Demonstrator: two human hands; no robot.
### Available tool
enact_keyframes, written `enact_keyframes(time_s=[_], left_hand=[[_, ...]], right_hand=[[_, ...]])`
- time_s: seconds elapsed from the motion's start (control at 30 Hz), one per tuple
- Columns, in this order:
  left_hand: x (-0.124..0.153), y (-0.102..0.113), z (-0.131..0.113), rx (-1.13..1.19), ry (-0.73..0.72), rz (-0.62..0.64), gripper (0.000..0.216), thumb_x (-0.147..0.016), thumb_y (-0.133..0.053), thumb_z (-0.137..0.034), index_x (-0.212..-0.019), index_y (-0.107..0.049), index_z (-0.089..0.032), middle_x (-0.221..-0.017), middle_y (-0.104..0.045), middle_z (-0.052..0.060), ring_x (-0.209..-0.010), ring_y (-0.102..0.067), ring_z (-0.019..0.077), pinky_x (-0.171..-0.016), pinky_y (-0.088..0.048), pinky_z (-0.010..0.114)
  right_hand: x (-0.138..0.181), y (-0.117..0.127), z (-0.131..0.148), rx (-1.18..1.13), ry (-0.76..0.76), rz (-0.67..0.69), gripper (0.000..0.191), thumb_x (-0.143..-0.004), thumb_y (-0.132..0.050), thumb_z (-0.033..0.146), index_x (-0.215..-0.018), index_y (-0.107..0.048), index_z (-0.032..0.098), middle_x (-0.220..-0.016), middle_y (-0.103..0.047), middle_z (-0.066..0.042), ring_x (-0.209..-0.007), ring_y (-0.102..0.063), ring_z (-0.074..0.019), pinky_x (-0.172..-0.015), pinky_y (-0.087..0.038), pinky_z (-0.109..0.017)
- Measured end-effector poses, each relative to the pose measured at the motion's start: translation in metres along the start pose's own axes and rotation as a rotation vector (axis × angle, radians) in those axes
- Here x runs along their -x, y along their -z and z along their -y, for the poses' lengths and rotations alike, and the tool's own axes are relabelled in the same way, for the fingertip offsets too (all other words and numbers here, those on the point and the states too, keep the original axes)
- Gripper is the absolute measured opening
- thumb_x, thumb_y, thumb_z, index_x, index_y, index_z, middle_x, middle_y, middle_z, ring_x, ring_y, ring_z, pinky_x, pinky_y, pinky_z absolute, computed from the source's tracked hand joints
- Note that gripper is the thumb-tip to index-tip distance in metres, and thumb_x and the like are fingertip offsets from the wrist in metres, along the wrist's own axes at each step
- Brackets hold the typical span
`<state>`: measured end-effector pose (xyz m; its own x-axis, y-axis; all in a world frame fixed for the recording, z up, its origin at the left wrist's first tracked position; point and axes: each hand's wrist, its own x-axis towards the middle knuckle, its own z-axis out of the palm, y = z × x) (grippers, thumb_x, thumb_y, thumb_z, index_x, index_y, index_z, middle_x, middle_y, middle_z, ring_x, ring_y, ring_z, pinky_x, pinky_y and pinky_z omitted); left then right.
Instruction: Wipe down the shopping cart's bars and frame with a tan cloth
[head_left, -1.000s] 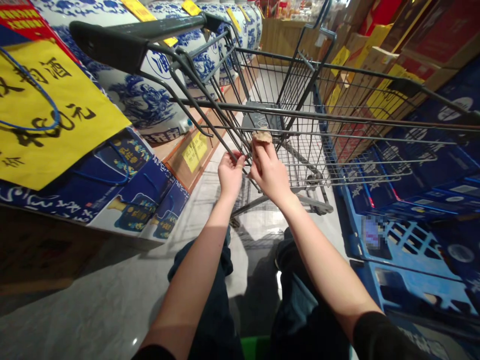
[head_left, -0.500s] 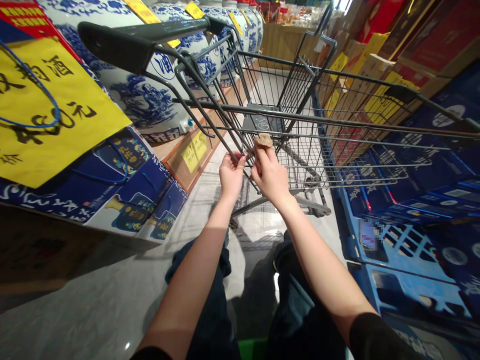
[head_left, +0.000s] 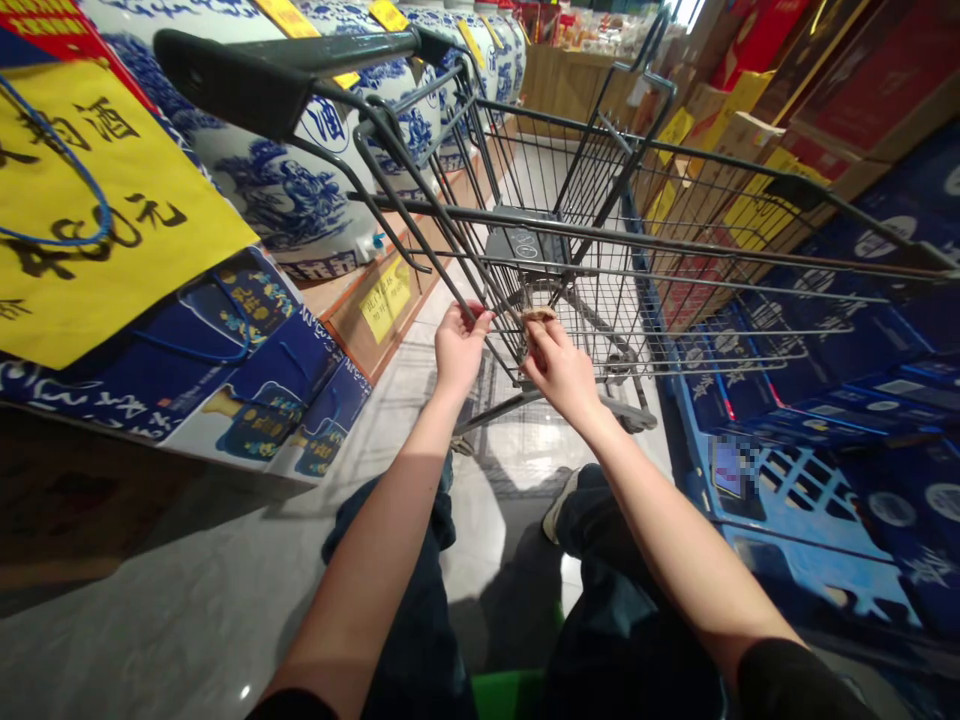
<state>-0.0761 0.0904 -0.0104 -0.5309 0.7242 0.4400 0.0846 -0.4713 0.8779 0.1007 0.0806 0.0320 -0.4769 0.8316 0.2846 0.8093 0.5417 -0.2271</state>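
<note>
A dark metal shopping cart [head_left: 645,240] stands in front of me, its wire basket to the right and its handle at upper left. My left hand [head_left: 459,350] is closed around a slanting rod on the near side of the cart's frame, thumb and fingers together. In my right hand [head_left: 561,368] is a crumpled brownish cloth [head_left: 538,314], pinched between the fingers against the wires near the basket's lower corner. Part of the cloth is hidden behind the fingers. A dark plastic panel [head_left: 529,240] with white symbols sits inside the cart just above the hands.
Large blue-and-white jars [head_left: 292,200] line a wooden ledge on the left. Nearer are blue gift boxes [head_left: 255,400] under a yellow price sign [head_left: 112,210]. On the right, dark blue boxes [head_left: 780,380] stand by a blue plastic pallet [head_left: 817,560]. My legs straddle the grey floor.
My right hand has moved down and slightly right with the cloth, along the cart wires. My left hand stays almost where it was. My right shoe shows more now.
</note>
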Motion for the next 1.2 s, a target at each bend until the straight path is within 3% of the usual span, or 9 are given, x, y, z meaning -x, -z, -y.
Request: enact_keyframes(time_s=[0.13,0.3,0.43,0.53,0.73,0.87,0.97,1.1,1.2], left_hand=[[0.001,-0.001,-0.002,-0.014,0.009,-0.011,0.022,-0.083,-0.078,-0.028,-0.090,-0.059,-0.019,-0.082,-0.071,0.001,-0.076,-0.073,0.0167,-0.072,-0.061,0.027],[0.001,0.000,-0.004,-0.040,0.003,-0.012,0.016,-0.083,-0.074,-0.014,-0.090,-0.060,-0.018,-0.084,-0.072,0.001,-0.081,-0.074,0.0169,-0.077,-0.061,0.026],[-0.001,0.002,-0.003,-0.044,0.020,0.002,0.017,-0.083,-0.075,-0.016,-0.091,-0.061,-0.018,-0.086,-0.072,0.002,-0.084,-0.074,0.0173,-0.082,-0.061,0.028],[-0.003,0.004,-0.002,-0.029,0.034,0.020,0.018,-0.083,-0.077,-0.019,-0.092,-0.061,-0.018,-0.085,-0.071,0.001,-0.081,-0.073,0.0162,-0.078,-0.061,0.027],[-0.004,0.003,0.001,-0.018,0.033,0.011,0.018,-0.082,-0.077,-0.020,-0.091,-0.062,-0.018,-0.081,-0.070,0.001,-0.074,-0.071,0.0144,-0.071,-0.060,0.023],[-0.004,0.001,0.001,-0.028,0.028,-0.011,0.019,-0.081,-0.078,-0.022,-0.089,-0.061,-0.019,-0.079,-0.070,0.000,-0.073,-0.072,0.0143,-0.067,-0.059,0.021],[-0.003,0.001,0.000,-0.025,0.034,-0.012,0.023,-0.081,-0.080,-0.027,-0.089,-0.060,-0.019,-0.081,-0.071,0.001,-0.076,-0.073,0.0155,-0.068,-0.059,0.022],[-0.003,0.002,0.001,-0.023,0.029,-0.007,0.029,-0.081,-0.081,-0.035,-0.090,-0.059,-0.019,-0.083,-0.071,0.002,-0.081,-0.075,0.0171,-0.072,-0.060,0.024],[-0.003,0.003,0.002,-0.036,0.025,0.004,0.032,-0.082,-0.081,-0.040,-0.091,-0.058,-0.019,-0.084,-0.070,0.002,-0.084,-0.075,0.0181,-0.075,-0.061,0.026]], right_hand=[[0.000,0.000,0.005,-0.053,0.043,-0.102,0.052,-0.094,-0.047,0.024,-0.145,-0.057,0.019,-0.154,-0.054,-0.012,-0.113,-0.071,-0.0296,-0.080,-0.063,-0.036],[-0.010,0.003,0.028,-0.112,0.139,-0.320,0.047,-0.100,-0.039,0.023,-0.141,-0.061,0.018,-0.156,-0.051,-0.013,-0.130,-0.063,-0.0262,-0.089,-0.061,-0.029],[-0.018,-0.008,0.033,-0.057,0.114,-0.274,0.045,-0.098,-0.042,0.021,-0.139,-0.060,0.017,-0.161,-0.044,-0.015,-0.120,-0.068,-0.0269,-0.077,-0.062,-0.029],[-0.015,-0.021,0.023,-0.029,0.119,-0.227,0.044,-0.097,-0.042,0.020,-0.136,-0.062,0.015,-0.163,-0.039,-0.017,-0.117,-0.070,-0.0287,-0.072,-0.062,-0.031],[0.008,-0.042,-0.015,-0.029,0.100,-0.189,0.055,-0.093,-0.051,0.022,-0.147,-0.052,0.017,-0.157,-0.048,-0.020,-0.108,-0.072,-0.0297,-0.066,-0.063,-0.033],[0.027,-0.041,-0.039,-0.054,0.200,-0.205,0.041,-0.094,-0.051,0.024,-0.133,-0.063,0.022,-0.143,-0.061,-0.015,-0.101,-0.074,-0.0243,-0.064,-0.061,-0.028],[0.033,-0.030,-0.045,-0.098,0.280,-0.313,0.034,-0.097,-0.049,0.026,-0.125,-0.067,0.020,-0.133,-0.066,-0.017,-0.104,-0.073,-0.0240,-0.073,-0.063,-0.029],[0.020,-0.012,-0.033,-0.151,0.241,-0.482,0.039,-0.097,-0.048,0.026,-0.131,-0.065,0.018,-0.139,-0.061,-0.019,-0.131,-0.062,-0.0281,-0.095,-0.062,-0.035],[-0.002,-0.002,-0.014,-0.162,0.187,-0.479,0.041,-0.098,-0.044,0.025,-0.132,-0.065,0.017,-0.145,-0.058,-0.018,-0.138,-0.056,-0.0282,-0.103,-0.059,-0.038]])
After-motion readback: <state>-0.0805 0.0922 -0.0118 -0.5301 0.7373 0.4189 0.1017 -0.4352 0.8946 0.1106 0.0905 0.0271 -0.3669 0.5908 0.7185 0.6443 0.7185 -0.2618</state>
